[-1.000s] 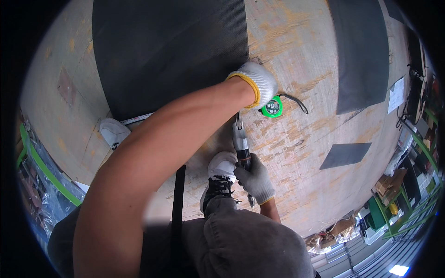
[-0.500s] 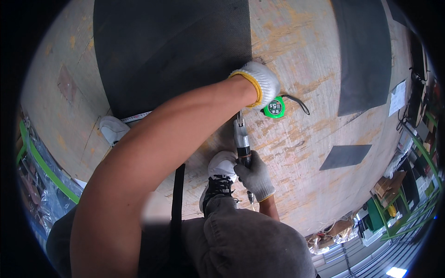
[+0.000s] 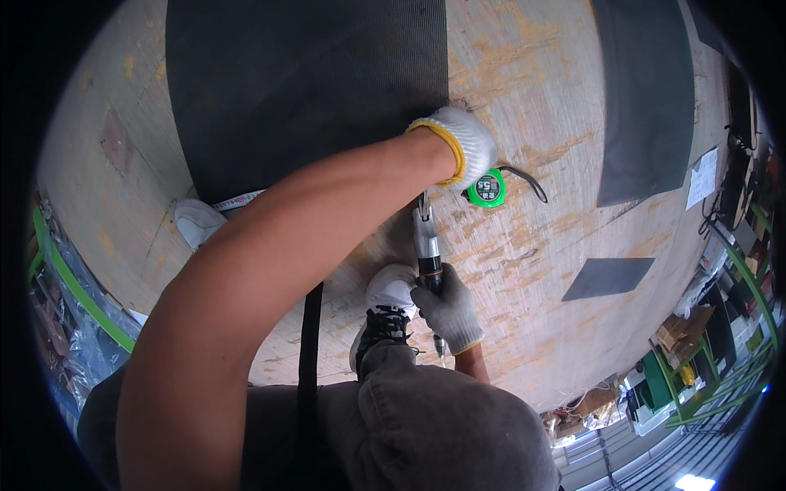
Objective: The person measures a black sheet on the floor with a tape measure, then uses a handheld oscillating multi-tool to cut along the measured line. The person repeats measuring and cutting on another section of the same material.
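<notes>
My right hand, in a grey-white knit glove, is wrapped round the dark grip of silver-headed air shears. Their narrow jaws point away from me, toward my left hand. My left hand, gloved in white with a yellow cuff, rests at the near right corner of a big black ribbed sheet; its fingers are hidden beneath it. Right beside that hand lies a green tape measure with a black wrist strap. A white tape blade shows along the sheet's near edge at the left, then passes under my forearm.
Worn plywood lies under everything, with my laced shoe on it. A dark strip and a small dark offcut lie at the right, near a paper sheet. Green racks stand at the right rim.
Little differs. Both hands keep their places, with the shears still in the right one; the whole view has shifted very slightly.
</notes>
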Demonstrator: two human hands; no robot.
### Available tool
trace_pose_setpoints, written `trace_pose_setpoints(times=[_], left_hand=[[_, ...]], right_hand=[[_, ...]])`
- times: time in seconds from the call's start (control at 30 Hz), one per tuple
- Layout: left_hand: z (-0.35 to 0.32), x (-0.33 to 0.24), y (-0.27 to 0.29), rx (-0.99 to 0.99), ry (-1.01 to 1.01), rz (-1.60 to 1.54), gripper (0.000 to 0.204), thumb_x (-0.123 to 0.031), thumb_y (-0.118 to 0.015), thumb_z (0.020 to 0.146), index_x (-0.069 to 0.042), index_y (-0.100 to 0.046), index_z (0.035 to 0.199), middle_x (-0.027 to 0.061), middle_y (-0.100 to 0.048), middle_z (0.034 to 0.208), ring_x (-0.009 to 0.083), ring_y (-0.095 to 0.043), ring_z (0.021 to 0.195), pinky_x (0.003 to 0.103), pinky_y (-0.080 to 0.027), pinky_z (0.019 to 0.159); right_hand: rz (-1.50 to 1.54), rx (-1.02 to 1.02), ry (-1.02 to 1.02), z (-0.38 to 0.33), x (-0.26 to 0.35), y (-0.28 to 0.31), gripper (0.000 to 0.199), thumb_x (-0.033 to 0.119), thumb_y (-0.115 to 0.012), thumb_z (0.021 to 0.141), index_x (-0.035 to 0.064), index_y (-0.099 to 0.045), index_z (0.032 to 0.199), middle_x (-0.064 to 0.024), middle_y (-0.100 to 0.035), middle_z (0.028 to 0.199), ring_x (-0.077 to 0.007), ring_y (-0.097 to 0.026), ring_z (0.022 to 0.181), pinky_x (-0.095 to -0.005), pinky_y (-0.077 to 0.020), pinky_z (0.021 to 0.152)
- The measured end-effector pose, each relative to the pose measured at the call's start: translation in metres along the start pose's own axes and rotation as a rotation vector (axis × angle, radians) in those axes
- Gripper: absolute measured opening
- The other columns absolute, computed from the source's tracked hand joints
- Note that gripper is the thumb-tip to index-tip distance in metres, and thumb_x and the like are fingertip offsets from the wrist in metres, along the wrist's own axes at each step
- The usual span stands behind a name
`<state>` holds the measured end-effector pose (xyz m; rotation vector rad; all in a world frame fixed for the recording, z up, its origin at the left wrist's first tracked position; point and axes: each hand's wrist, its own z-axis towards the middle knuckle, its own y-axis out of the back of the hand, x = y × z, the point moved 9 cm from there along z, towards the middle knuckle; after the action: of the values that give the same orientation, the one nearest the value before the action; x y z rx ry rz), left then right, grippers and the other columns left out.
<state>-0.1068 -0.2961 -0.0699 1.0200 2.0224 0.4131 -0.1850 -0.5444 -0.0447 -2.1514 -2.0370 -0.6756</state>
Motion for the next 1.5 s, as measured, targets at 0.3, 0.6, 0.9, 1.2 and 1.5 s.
trace_pose_setpoints(times=[0.3,0.6,0.9,1.2,1.5], left_hand=[[-0.006,0.005,-0.004,-0.117,-0.165,-0.020,0.017,-0.013,-0.073,0.080,-0.001,-0.083,0.088,0.0223,-0.077,0.089,0.0400,-0.076,0.087,0.047,-0.062,0.079],[-0.011,0.044,0.011,-0.189,-0.054,-0.417,0.027,-0.016,-0.073,0.084,0.005,-0.077,0.101,0.0251,-0.068,0.122,0.0392,-0.069,0.109,0.045,-0.056,0.096],[-0.015,0.057,0.013,-0.260,-0.089,-0.632,0.027,-0.017,-0.069,0.082,0.008,-0.072,0.093,0.0275,-0.067,0.113,0.0442,-0.067,0.103,0.048,-0.054,0.091],[-0.017,0.057,0.013,-0.262,-0.113,-0.664,0.024,-0.014,-0.067,0.085,0.008,-0.070,0.094,0.0276,-0.066,0.109,0.0443,-0.067,0.098,0.048,-0.055,0.088],[-0.017,0.055,0.015,-0.297,-0.124,-0.642,0.023,-0.013,-0.069,0.084,0.007,-0.070,0.095,0.0270,-0.066,0.108,0.0437,-0.068,0.099,0.048,-0.055,0.088]], right_hand=[[0.039,0.014,-0.015,0.003,-0.002,-0.002,0.031,0.019,-0.075,0.088,0.0029,-0.062,0.110,-0.0038,-0.065,0.076,-0.0110,-0.060,0.062,-0.0313,-0.0491,0.055],[0.101,0.041,-0.048,0.003,-0.004,-0.004,0.031,0.018,-0.075,0.088,0.0033,-0.063,0.112,-0.0034,-0.065,0.077,-0.0106,-0.060,0.062,-0.0307,-0.0486,0.054],[0.186,0.170,-0.257,-0.001,0.001,0.000,0.038,0.009,-0.075,0.085,0.0018,-0.062,0.120,-0.0039,-0.065,0.080,-0.0115,-0.060,0.061,-0.0288,-0.0473,0.052],[0.226,0.146,-0.232,-0.004,0.009,0.000,0.032,0.015,-0.076,0.086,0.0031,-0.064,0.113,-0.0030,-0.066,0.080,-0.0113,-0.061,0.062,-0.0312,-0.0503,0.055],[0.294,0.164,-0.265,-0.004,0.001,-0.014,0.036,0.002,-0.074,0.088,0.0054,-0.060,0.121,-0.0039,-0.066,0.086,-0.0121,-0.061,0.063,-0.0289,-0.0482,0.051]])
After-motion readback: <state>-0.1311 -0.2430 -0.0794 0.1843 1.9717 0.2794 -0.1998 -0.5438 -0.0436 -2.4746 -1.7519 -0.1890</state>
